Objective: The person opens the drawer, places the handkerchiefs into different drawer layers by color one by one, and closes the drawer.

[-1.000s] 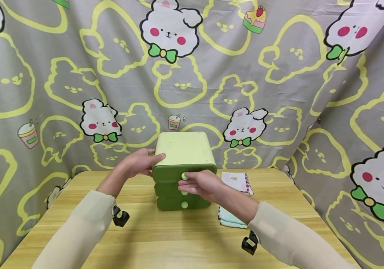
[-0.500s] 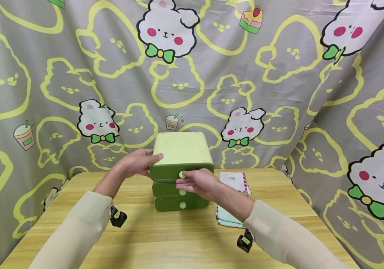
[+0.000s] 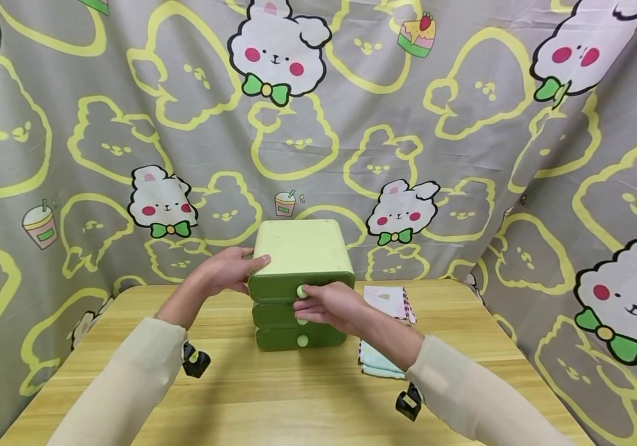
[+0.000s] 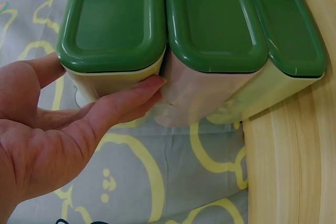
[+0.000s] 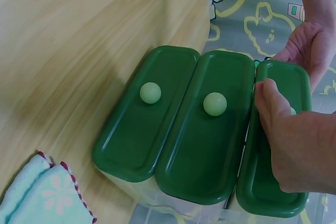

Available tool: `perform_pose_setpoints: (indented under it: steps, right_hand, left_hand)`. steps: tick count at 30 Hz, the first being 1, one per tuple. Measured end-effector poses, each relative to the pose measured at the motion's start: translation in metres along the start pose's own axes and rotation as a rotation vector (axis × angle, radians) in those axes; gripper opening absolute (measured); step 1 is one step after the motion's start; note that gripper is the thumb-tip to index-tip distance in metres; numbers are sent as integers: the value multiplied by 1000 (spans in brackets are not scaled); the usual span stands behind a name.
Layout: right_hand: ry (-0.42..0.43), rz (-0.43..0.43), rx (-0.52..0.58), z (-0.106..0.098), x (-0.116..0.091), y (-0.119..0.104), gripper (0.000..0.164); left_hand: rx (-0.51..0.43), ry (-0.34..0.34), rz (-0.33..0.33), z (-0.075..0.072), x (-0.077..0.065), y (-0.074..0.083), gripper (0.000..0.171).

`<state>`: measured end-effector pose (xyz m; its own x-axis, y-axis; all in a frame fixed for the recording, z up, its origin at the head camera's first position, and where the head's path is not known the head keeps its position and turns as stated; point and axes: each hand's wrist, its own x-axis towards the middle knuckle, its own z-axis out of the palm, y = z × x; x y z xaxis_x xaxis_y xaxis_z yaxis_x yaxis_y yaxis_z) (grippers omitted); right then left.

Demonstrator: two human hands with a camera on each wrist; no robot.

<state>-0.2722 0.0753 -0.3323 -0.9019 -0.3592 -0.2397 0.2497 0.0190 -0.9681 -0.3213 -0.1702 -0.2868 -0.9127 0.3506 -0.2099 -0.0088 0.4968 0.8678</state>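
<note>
- The right hand (image 3: 338,305) pinches the round knob (image 3: 300,291) of the top drawer (image 3: 274,288), thumb against it, other fingers reaching out below.
- The step in hand looks like working that top drawer. It seems shut or very nearly so, so a pull would call for a straight, level draw towards the person, with the grip kept on the knob.
- The left hand (image 3: 227,269) is not closed round anything: its thumb lies on the top edge and its fingers lie fairly straight along the side, probably bracing the body. A pull would need that hold, as the body could slide or tip.
- The drawer cabinet (image 3: 307,244) stands upright on the wooden table (image 3: 263,409), front towards the person. Its top is pale yellow-green; three glossy dark-green fronts have rounded corners and raised rims. The middle drawer (image 3: 269,314) and bottom drawer (image 3: 276,339) have matching pale knobs and look shut.
- Its side is pale, pinkish at the middle tier; whether that is paint or translucence I cannot tell.
- Beside it, on the person's right, lie a mint cloth (image 3: 378,360) and, farther back, a white cloth (image 3: 383,300).
- A grey patterned curtain (image 3: 302,155) hangs behind.
</note>
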Motion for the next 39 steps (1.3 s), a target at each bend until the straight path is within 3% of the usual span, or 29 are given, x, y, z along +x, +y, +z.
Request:
perform_pose_setpoints:
  steps: [8, 15, 27, 39]
  right_hand:
    - [-66, 42, -49, -6, -6, 9, 38]
    - [-109, 76, -111, -10, -1, 31, 39]
    - [-9, 61, -18, -3, 14, 58, 36]
    - [16, 36, 71, 1, 17, 63, 37]
  left_hand:
    - [0, 6, 3, 0, 1, -1, 71]
    - [-4, 7, 0, 0, 0, 1, 70]
    - [-22, -3, 12, 1, 1, -1, 71]
    - [-13, -3, 10, 1, 0, 0, 70]
